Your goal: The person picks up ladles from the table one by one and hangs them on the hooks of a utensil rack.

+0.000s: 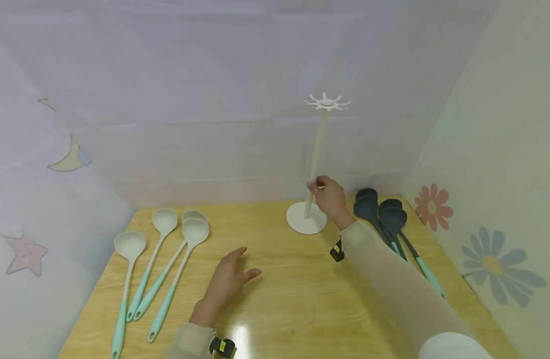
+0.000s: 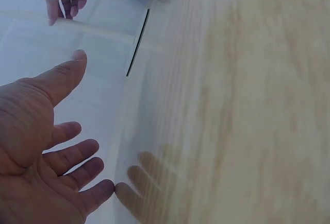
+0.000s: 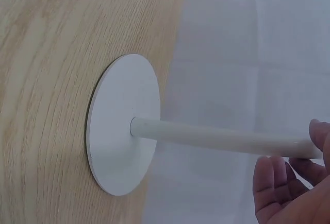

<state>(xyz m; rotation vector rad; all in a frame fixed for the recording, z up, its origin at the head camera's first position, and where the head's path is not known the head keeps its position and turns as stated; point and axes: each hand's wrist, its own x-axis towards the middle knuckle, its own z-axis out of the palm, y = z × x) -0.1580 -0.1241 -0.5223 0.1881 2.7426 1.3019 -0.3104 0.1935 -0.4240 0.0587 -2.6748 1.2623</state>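
A white utensil stand (image 1: 321,144) with a round base (image 3: 124,131), a slim pole (image 3: 206,136) and a ring of hooks (image 1: 327,102) on top stands upright at the table's back. My right hand (image 1: 332,199) holds the lower half of the pole between thumb and curled fingers; in the right wrist view only part of this hand shows at the edge. My left hand (image 1: 225,279) is apart from everything, fingers spread loosely over the table, holding nothing. Nearest to it lie several white ladles (image 1: 196,232) with mint handles. Several dark ladles (image 1: 393,219) lie right of the stand.
The wooden table (image 1: 275,309) meets a pale sheet at the back and patterned sheets on both sides. My right forearm (image 1: 391,284) crosses in front of the dark ladles and partly covers them. Each wrist wears a black strap device (image 1: 222,346).
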